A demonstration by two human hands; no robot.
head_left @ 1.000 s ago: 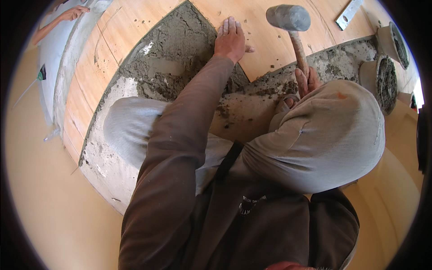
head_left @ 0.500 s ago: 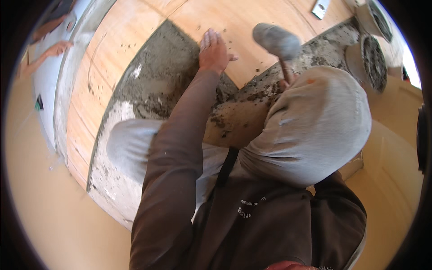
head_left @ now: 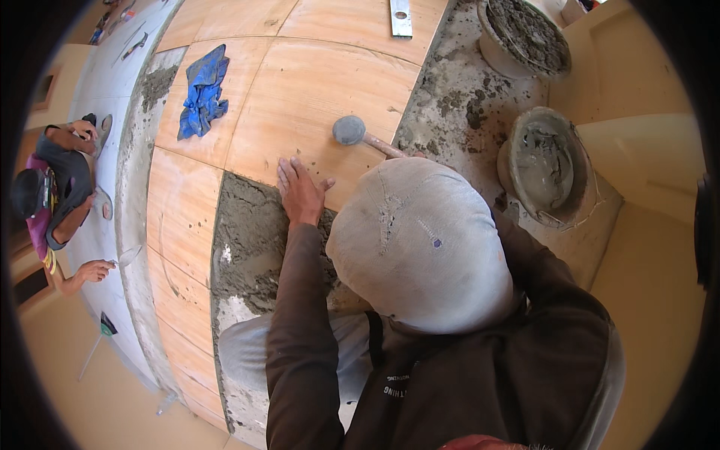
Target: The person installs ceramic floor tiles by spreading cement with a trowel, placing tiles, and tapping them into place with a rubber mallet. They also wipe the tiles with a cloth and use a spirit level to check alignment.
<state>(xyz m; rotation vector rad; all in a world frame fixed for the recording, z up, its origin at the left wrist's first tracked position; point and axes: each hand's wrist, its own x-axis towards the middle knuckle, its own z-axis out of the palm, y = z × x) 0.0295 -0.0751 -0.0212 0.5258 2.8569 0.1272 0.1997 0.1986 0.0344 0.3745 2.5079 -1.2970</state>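
Observation:
My left hand (head_left: 302,193) lies flat, fingers spread, on the near edge of a wood-patterned tile (head_left: 315,97), beside a bed of wet grey mortar (head_left: 251,232). A rubber mallet (head_left: 349,130) has its grey head over that same tile, to the right of my left hand; whether it touches the surface I cannot tell. Its handle runs back toward my raised right knee, where my right hand (head_left: 417,156) grips it, nearly all hidden behind the grey trouser leg.
A crumpled blue cloth (head_left: 202,94) lies on the tiles, with a metal level (head_left: 401,19) at the far edge. On the right stand a bucket of mortar (head_left: 529,37) and a bucket of wet grey mix (head_left: 546,169). At far left, a co-worker (head_left: 64,180) holds a trowel (head_left: 129,256).
The view has swung, bringing the blue cloth and more of the co-worker into sight. The mallet head was raised and blurred; now it shows sharp and looks lower. My left hand stays on the tile.

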